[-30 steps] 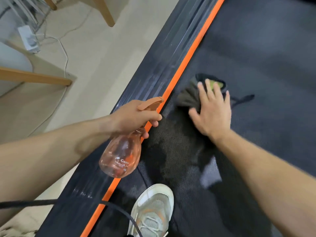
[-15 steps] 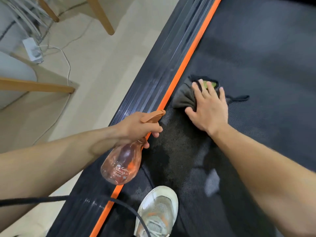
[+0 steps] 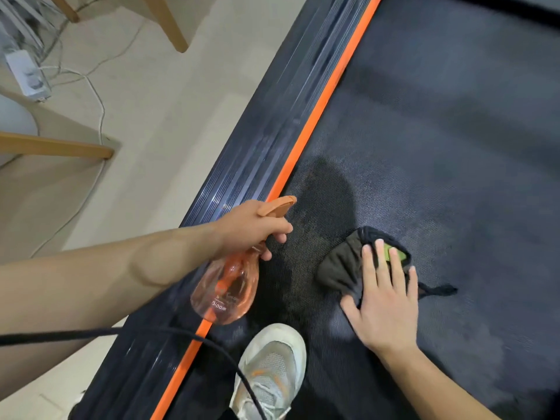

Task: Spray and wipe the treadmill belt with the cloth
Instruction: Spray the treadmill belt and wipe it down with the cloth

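Nearest the camera, a pale sneaker (image 3: 271, 371) stands on the treadmill belt (image 3: 454, 147) with a black cable (image 3: 169, 331) crossing in front of it. Since a second ago the right hand (image 3: 385, 304) has dragged the dark cloth (image 3: 342, 268) back toward the person and away from the orange stripe (image 3: 318, 116); it lies flat, fingers spread, pressing the cloth onto the belt rather than gripping it. A dark wet patch (image 3: 321, 201) now lies bare beyond the cloth, where the hand was before. The left hand (image 3: 251, 228) is clenched around the neck of the spray bottle (image 3: 225, 286), much where it was, over the stripe; the tilted translucent orange bottle seems nearly empty, though its liquid level is unclear. Farther left, wooden legs (image 3: 169, 25) and a white power strip (image 3: 25, 74) rest on the floor.
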